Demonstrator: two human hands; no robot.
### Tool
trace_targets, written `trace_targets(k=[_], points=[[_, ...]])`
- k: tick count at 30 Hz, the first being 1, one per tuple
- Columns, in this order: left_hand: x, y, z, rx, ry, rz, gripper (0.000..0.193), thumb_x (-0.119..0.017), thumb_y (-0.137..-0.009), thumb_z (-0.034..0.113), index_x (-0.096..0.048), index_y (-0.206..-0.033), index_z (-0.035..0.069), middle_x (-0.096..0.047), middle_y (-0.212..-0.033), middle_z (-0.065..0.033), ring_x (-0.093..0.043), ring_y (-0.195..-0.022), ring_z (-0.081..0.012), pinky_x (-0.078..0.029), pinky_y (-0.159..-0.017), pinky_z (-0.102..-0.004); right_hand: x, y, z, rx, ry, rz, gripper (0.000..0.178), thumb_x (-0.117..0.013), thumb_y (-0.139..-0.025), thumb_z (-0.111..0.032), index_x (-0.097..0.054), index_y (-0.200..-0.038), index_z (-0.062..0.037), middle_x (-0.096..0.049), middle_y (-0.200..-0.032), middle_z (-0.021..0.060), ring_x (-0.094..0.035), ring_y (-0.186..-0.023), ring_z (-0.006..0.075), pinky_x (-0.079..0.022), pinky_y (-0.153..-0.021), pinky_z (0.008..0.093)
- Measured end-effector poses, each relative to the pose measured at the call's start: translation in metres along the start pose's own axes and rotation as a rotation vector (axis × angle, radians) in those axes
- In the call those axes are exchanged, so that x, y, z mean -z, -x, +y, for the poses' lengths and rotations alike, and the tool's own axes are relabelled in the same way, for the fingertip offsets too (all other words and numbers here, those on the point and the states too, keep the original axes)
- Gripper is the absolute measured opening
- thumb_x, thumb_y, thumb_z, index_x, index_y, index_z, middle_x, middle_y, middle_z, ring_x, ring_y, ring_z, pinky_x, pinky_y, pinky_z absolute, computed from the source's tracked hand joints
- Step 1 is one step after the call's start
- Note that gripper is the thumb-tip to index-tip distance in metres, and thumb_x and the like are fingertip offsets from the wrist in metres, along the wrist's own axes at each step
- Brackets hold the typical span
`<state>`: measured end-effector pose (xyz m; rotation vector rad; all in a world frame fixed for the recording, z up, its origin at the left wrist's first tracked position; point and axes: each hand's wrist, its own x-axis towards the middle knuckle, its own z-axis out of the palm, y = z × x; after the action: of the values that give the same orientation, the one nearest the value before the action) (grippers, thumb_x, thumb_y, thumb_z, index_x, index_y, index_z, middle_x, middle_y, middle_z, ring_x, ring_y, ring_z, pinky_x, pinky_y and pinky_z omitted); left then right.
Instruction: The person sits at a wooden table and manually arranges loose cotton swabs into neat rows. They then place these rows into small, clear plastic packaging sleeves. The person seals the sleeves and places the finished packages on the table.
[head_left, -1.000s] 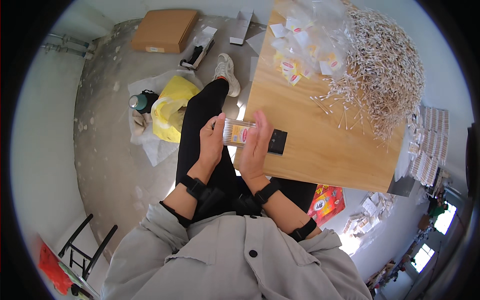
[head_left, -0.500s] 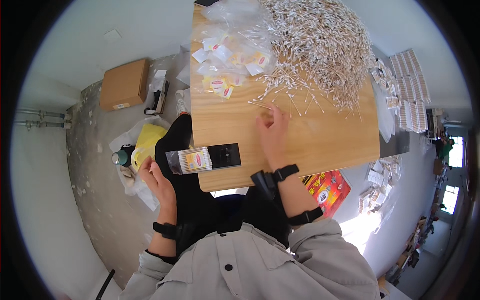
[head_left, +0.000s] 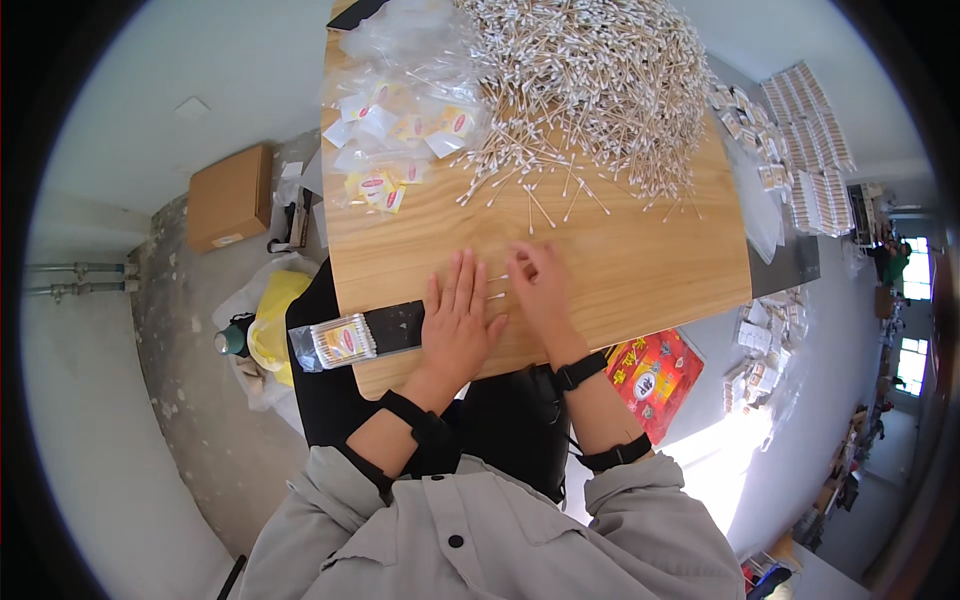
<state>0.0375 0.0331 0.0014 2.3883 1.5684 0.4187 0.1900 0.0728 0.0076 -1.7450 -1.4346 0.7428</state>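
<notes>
My left hand (head_left: pixel 456 325) lies flat on the wooden table (head_left: pixel 640 270), its fingers stretched out and pointing away from me. Just right of it, my right hand (head_left: pixel 543 300) is curled, with thumb and fingertips drawn together; what they hold, if anything, cannot be made out. White tips of two cotton swabs (head_left: pixel 497 295) show in the narrow gap between the hands, their other ends hidden. To the left, a clear bag of cotton swabs (head_left: pixel 342 341) with a yellow label rests at a black strip (head_left: pixel 395 327) by the table's near left edge.
A large heap of loose cotton swabs (head_left: pixel 600 90) covers the far side of the table. Clear plastic bags (head_left: pixel 410 50) and yellow-white label cards (head_left: pixel 375 187) lie at the far left. Stacked swab packs (head_left: pixel 815 150) stand beyond the right edge. A cardboard box (head_left: pixel 230 198) sits on the floor.
My left hand has come from beside the table onto its top. My right hand has drawn nearer to me, away from the loose swabs. The view has shifted slightly.
</notes>
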Motion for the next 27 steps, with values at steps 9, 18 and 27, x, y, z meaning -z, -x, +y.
trace_targets(k=[9,18,27], points=[[0.001,0.005,-0.005,-0.153,-0.068,0.009,0.073,-0.061,-0.088,0.044,-0.040,-0.147,0.006,-0.027,-0.158,-0.0178,-0.024,-0.148,-0.0307,-0.018,-0.118,-0.0529,0.010,-0.047,0.017,0.150,0.298,0.049,0.023,-0.072,-0.083,-0.018,-0.066,-0.101,-0.0072,-0.059,-0.097,0.0122,-0.064,-0.075,0.0281,-0.052,-0.066,0.0356],[0.006,0.004,-0.004,-0.124,-0.007,-0.055,0.070,-0.060,-0.089,0.039,-0.039,-0.148,0.006,-0.027,-0.159,-0.0153,-0.024,-0.148,-0.0302,-0.017,-0.118,-0.0533,0.030,-0.042,0.013,0.049,0.164,0.238,0.035,-0.075,-0.081,-0.022,-0.066,-0.112,-0.0086,-0.056,-0.098,0.0097,-0.059,-0.078,0.0239,-0.050,-0.072,0.0378],[0.005,0.002,-0.003,-0.132,0.012,-0.033,0.070,-0.060,-0.089,0.038,-0.039,-0.148,0.007,-0.029,-0.158,-0.0147,-0.025,-0.147,-0.0297,-0.017,-0.118,-0.0534,0.038,-0.106,0.070,0.150,0.476,0.409,0.026,-0.077,-0.077,-0.020,-0.068,-0.099,-0.0092,-0.062,-0.099,0.0117,-0.058,-0.089,0.0276,-0.047,-0.080,0.0406]])
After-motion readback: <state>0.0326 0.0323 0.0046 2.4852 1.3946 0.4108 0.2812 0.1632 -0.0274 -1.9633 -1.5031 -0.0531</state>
